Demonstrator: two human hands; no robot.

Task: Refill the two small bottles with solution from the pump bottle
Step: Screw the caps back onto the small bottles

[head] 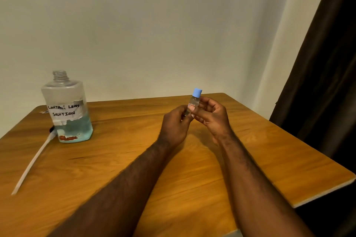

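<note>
- Far left, a long white tube [32, 161] lies slantwise on the wooden table [119, 159]. Its near end points towards the front edge. Its far end runs up to the foot of the big bottle, where a dark piece is mostly hidden behind it.
- Just right of that stands the pump bottle [67, 107], upright near the back left corner of the table, close to the wall [154, 34]. Its threaded neck is open, with nothing screwed on.
- A taped-on label [64, 110] reads "CONTACT LENS SOLUTION" in hand lettering. Bluish liquid fills roughly the lower third.
- Well to the right, over the far middle of the table, the left hand [174, 127] is raised off the wood. Its fingers are curled round the bottom end of the small bottle [193, 103].
- The small bottle is clear and held in the air between the two hands, leaning slightly to the right. Its blue cap [197, 92] is on and uppermost. I cannot tell how much liquid is inside.
- The right hand [212, 119] meets it from the other side, palm turned inward, pinching the bottle's body between thumb and fingertips.
- At the far right a dark curtain [317, 82] hangs beside the table's edge.
</note>
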